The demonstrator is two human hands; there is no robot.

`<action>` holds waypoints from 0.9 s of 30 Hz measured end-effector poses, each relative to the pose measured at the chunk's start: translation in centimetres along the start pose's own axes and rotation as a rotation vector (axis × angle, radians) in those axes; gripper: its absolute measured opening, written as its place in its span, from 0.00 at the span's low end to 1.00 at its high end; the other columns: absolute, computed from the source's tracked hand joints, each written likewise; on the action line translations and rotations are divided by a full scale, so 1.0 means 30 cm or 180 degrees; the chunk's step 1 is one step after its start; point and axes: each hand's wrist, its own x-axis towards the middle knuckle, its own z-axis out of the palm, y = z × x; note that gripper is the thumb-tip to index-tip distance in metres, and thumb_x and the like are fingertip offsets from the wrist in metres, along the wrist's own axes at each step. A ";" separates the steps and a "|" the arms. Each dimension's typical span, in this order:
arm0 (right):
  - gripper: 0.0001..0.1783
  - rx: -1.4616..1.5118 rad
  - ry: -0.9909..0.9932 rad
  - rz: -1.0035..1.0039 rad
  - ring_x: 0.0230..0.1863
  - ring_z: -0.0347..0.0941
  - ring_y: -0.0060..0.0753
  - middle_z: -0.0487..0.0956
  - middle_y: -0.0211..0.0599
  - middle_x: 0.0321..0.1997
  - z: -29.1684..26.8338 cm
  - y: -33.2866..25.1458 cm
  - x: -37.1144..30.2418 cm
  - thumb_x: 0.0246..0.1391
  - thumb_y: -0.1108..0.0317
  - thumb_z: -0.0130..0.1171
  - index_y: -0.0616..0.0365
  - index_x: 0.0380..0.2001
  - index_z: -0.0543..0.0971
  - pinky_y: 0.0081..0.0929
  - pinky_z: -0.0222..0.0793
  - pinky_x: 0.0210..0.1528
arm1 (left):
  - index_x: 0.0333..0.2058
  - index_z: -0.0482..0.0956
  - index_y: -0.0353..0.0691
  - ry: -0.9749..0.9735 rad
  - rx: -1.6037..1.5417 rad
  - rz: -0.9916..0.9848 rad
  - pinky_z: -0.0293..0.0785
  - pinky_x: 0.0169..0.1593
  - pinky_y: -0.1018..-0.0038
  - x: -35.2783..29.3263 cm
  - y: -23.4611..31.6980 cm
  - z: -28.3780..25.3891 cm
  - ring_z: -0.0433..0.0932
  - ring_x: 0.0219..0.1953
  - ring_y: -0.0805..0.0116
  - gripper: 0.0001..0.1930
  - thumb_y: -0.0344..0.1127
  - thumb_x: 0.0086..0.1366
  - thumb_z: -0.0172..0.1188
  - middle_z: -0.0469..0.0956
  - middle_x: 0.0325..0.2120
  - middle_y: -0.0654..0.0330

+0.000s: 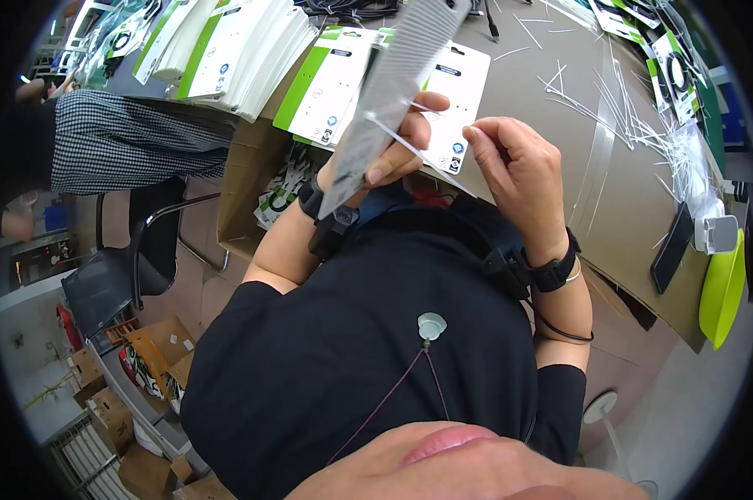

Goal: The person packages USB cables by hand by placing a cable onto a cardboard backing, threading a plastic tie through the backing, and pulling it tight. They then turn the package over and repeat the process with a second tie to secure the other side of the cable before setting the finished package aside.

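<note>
My left hand (403, 154) grips a tilted greyish-white packaging card (393, 87) by its lower part. A thin white cable tie (422, 154) sticks out by the card and slants down to the right. To the right, my right hand (518, 162) is raised with thumb and forefinger pinched together. What is between those fingertips, if anything, is too small to tell. Behind my hands, a green-and-white backing card (330, 87) and a white card (466, 87) lie at the table's near edge.
Stacked cards (247, 62) stand at the left, above a cardboard box (241, 183). Loose cable ties (630, 121) are strewn right, near a dark phone (672, 248) and a yellow-green tray (720, 292). Someone in checkered clothing (135, 142) is beside a chair (114, 279) at left.
</note>
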 end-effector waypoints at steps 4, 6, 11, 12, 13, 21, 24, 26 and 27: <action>0.06 0.0119 0.0073 -0.0409 0.27 0.72 0.24 0.77 0.37 0.26 0.011 0.018 0.013 0.56 0.71 0.59 0.63 0.32 0.79 0.19 0.66 0.30 | 0.58 0.58 0.24 0.0773 0.0888 -0.0130 0.67 0.21 0.86 -0.002 -0.010 0.041 0.76 0.17 0.77 0.27 0.43 0.71 0.44 0.77 0.40 0.46; 0.04 0.1021 0.0902 0.0258 0.27 0.73 0.33 0.77 0.35 0.25 0.001 0.037 0.019 0.54 0.72 0.59 0.60 0.32 0.80 0.27 0.69 0.33 | 0.58 0.59 0.25 0.1024 0.1209 -0.0149 0.70 0.24 0.87 -0.001 0.002 0.049 0.77 0.21 0.77 0.26 0.42 0.71 0.44 0.77 0.42 0.47; 0.11 0.0380 0.1850 -0.0489 0.29 0.73 0.35 0.78 0.31 0.28 -0.076 0.069 0.006 0.48 0.76 0.61 0.55 0.37 0.81 0.31 0.71 0.36 | 0.48 0.71 0.32 0.1522 0.3696 0.0179 0.73 0.37 0.79 0.017 0.051 0.047 0.77 0.32 0.74 0.15 0.37 0.69 0.49 0.79 0.37 0.57; 0.11 0.0373 0.1844 -0.0485 0.29 0.73 0.35 0.78 0.31 0.28 -0.083 0.057 0.016 0.48 0.76 0.61 0.55 0.37 0.81 0.31 0.71 0.36 | 0.47 0.71 0.32 0.1461 0.4132 0.0169 0.73 0.37 0.78 0.019 0.053 0.047 0.77 0.31 0.72 0.15 0.37 0.69 0.49 0.79 0.35 0.56; 0.13 -0.0310 0.1265 -0.1119 0.32 0.73 0.36 0.78 0.34 0.32 -0.095 0.034 0.033 0.47 0.78 0.62 0.56 0.39 0.81 0.28 0.70 0.38 | 0.46 0.71 0.32 0.1370 0.4560 0.0153 0.73 0.37 0.77 0.027 0.051 0.049 0.77 0.30 0.70 0.14 0.38 0.69 0.49 0.79 0.34 0.55; 0.08 0.0075 0.0504 -0.1664 0.38 0.75 0.35 0.78 0.37 0.39 -0.017 0.065 0.037 0.51 0.80 0.57 0.61 0.36 0.76 0.28 0.71 0.45 | 0.44 0.70 0.32 0.1131 0.6119 -0.0352 0.73 0.37 0.67 0.101 0.028 0.168 0.77 0.33 0.50 0.13 0.35 0.64 0.53 0.76 0.31 0.42; 0.06 0.2399 0.0454 -0.0429 0.40 0.75 0.33 0.77 0.37 0.40 0.022 0.059 0.015 0.57 0.77 0.52 0.61 0.39 0.73 0.28 0.71 0.47 | 0.45 0.70 0.32 0.1019 0.6586 -0.0481 0.72 0.37 0.64 0.137 0.047 0.192 0.76 0.35 0.46 0.15 0.35 0.63 0.54 0.77 0.32 0.43; 0.05 0.3539 0.0461 0.0235 0.41 0.75 0.31 0.77 0.38 0.40 0.046 0.075 -0.002 0.61 0.75 0.49 0.61 0.40 0.72 0.28 0.72 0.48 | 0.46 0.69 0.32 0.0903 0.6821 -0.0564 0.72 0.37 0.62 0.155 0.047 0.192 0.76 0.36 0.45 0.15 0.35 0.63 0.54 0.77 0.32 0.43; 0.06 0.3636 0.0537 0.0315 0.40 0.76 0.29 0.78 0.38 0.39 0.063 0.099 -0.008 0.62 0.73 0.49 0.62 0.40 0.72 0.26 0.72 0.48 | 0.47 0.70 0.33 0.0705 0.6827 -0.0527 0.72 0.39 0.65 0.162 0.047 0.191 0.77 0.36 0.48 0.16 0.35 0.64 0.53 0.77 0.33 0.44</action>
